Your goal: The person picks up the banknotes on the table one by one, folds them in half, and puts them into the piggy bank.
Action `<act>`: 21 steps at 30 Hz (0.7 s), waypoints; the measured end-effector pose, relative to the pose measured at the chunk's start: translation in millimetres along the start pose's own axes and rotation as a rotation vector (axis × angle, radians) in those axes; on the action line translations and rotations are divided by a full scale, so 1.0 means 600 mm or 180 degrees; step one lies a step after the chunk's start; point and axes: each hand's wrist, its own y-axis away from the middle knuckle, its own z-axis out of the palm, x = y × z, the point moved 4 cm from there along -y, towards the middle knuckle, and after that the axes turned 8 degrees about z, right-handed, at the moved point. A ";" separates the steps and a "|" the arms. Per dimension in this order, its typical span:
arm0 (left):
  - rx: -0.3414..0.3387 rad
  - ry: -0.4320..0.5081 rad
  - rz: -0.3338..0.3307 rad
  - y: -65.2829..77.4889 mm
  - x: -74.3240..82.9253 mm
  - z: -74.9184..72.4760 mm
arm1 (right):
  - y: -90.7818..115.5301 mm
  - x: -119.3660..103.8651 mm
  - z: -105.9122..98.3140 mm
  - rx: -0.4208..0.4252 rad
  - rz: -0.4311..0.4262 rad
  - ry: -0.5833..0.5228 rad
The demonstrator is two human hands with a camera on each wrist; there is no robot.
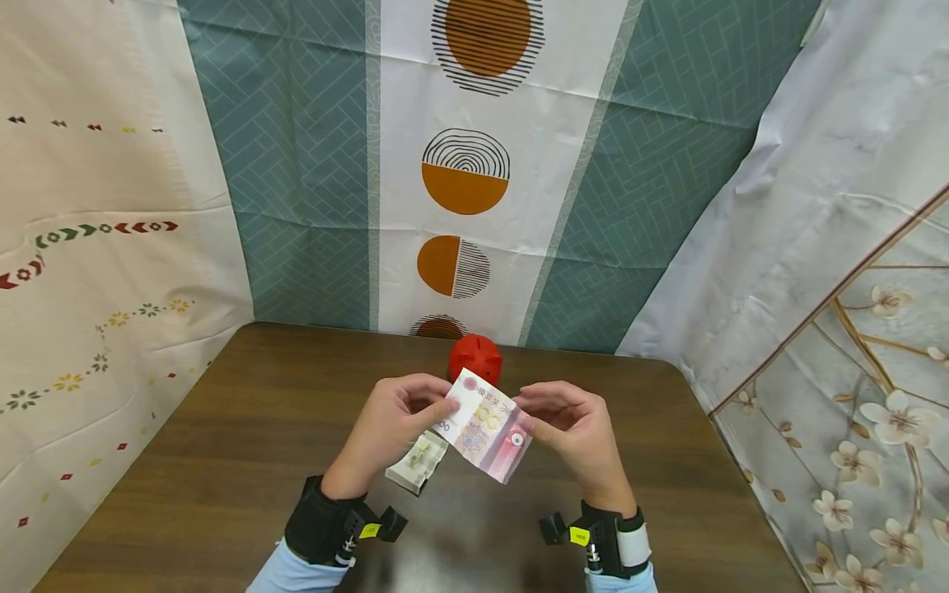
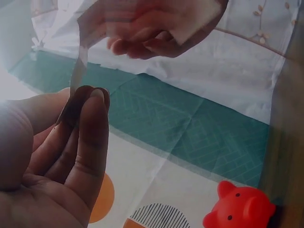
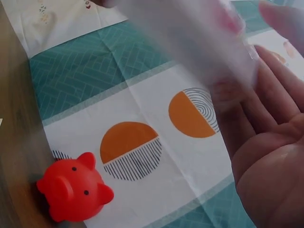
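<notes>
A pink-and-white banknote point(image 1: 485, 427) with printed characters is held up, tilted, above the table between both hands. My left hand point(image 1: 393, 420) pinches its left edge between thumb and fingers; in the left wrist view the note shows nearly edge-on. At the opposite edge my right hand point(image 1: 574, 428) holds the note with the thumb in front and fingers behind. The right wrist view shows the note blurred across the right fingers point(image 3: 266, 95). Below the left hand, a pale green folded banknote or small stack point(image 1: 418, 461) lies on the table, partly covered by the hand.
A red piggy bank point(image 1: 475, 357) with a slot on top stands at the table's back edge, just behind the banknote. The brown wooden table point(image 1: 667, 478) backs onto a patterned teal-and-white cloth point(image 1: 311, 181). Floral cloth point(image 1: 853, 445) hangs along the right side.
</notes>
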 end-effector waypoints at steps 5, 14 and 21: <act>-0.0074 -0.0030 -0.0058 0.000 -0.002 0.007 | -0.001 0.001 0.007 -0.0156 -0.0146 0.0169; 0.0356 0.0214 -0.0136 -0.001 -0.004 0.003 | -0.001 -0.003 0.008 0.0464 -0.0121 0.0048; 0.0459 0.0127 -0.0190 0.001 -0.001 0.023 | -0.002 -0.005 0.018 0.1327 -0.0221 -0.0529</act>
